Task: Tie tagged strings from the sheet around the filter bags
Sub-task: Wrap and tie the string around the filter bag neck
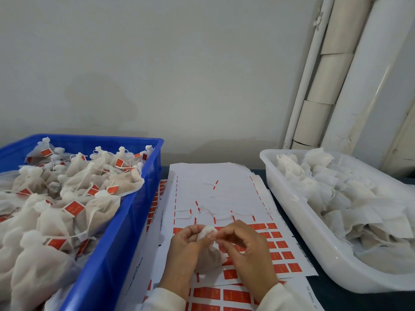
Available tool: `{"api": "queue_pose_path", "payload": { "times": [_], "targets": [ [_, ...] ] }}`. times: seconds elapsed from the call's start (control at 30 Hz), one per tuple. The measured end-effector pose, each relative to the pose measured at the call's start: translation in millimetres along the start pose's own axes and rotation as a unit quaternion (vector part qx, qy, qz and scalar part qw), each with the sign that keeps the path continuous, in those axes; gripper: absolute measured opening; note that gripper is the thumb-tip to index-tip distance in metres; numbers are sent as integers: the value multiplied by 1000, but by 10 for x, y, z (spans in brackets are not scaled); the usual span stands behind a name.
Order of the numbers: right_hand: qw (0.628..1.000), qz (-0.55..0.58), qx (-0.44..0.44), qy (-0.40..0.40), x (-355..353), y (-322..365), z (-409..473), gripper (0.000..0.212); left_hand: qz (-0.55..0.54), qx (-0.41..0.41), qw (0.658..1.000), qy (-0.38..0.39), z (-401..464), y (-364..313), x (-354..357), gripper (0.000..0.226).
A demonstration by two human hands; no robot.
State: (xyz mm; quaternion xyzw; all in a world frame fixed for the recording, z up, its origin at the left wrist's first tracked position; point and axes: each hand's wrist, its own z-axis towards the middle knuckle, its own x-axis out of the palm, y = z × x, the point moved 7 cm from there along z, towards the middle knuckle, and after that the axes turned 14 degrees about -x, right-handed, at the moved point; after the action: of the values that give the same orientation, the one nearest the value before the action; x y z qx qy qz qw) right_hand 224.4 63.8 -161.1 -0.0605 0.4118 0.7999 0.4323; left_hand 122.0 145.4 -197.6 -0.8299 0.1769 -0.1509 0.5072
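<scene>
Both hands meet over the sheet: left hand fingers pinch the filter bag at its gathered neck, body hanging toward her, right hand fingers pinching beside it, probably string.

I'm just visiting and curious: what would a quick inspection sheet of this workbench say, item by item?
Surface: dark table, mostly covered.
Job's things: tag sheet, upper rows stripped, red tags left lower down; filter bag in hand; blue crate of tied, tagged bags on the left; white tub of untied bags on the right.
Clutter: loose string ends on the sheet.
Grips: left hand holds the bag's neck; right hand pinches at the bag's neck, string too fine to confirm.
Cables: nothing seen.
Surroundings: pale wall; pipes and cardboard tubes in the corner.
</scene>
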Motion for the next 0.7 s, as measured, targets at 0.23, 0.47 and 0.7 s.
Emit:
{"api": "queue_pose_path", "payload": {
  "times": [0.23,0.47,0.7],
  "targets": [
    [999,13,45,-16,-13,-79,-24,31,11,14,1000,-18,15,10,-10,15],
    [996,26,82,-15,-12,-147,-38,26,60,67,996,-14,24,-36,-12,16],
    [995,-85,23,56,13,-148,-30,33,134,129,982,-22,15,-78,-6,17]
  ]
}}
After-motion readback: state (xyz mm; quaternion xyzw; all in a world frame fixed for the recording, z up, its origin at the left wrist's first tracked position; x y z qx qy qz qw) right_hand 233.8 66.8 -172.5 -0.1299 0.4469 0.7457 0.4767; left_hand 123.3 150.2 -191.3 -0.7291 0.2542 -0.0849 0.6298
